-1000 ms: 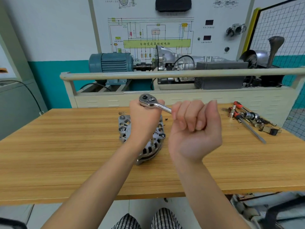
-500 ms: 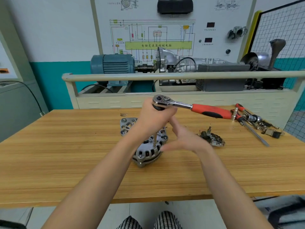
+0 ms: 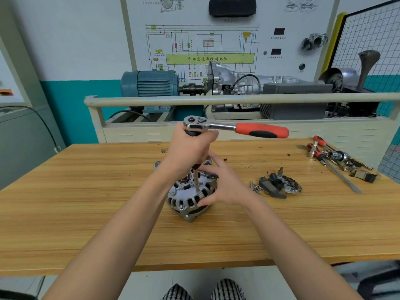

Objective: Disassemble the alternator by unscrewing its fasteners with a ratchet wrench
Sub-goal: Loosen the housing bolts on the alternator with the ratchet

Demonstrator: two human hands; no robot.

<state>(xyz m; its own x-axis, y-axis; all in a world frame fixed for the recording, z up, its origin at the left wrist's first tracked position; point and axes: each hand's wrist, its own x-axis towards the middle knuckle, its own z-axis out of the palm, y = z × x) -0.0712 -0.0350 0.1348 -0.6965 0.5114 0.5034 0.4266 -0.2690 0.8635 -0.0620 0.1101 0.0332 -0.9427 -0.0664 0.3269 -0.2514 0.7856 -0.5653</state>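
The silver alternator [image 3: 188, 199] stands on the wooden bench [image 3: 86, 204], its ribbed housing facing up. A ratchet wrench [image 3: 236, 127] with a red and black handle sits on a long extension bar [image 3: 196, 180] that runs down to a fastener on the housing's right side. My left hand [image 3: 190, 150] grips the extension just under the ratchet head. My right hand [image 3: 218, 185] rests on the right side of the housing, thumb and fingers spread around its rim. The wrench handle points right with no hand on it.
Removed alternator parts [image 3: 278, 186] lie on the bench right of my right hand. Screwdrivers, sockets and bits [image 3: 337, 162] are scattered at the far right. A guard rail [image 3: 238, 99] and a training rig with a blue motor [image 3: 149, 83] stand behind the bench.
My right hand has let go of the wrench handle and dropped onto the alternator housing. The handle now points right, free. My left hand has stayed under the ratchet head.
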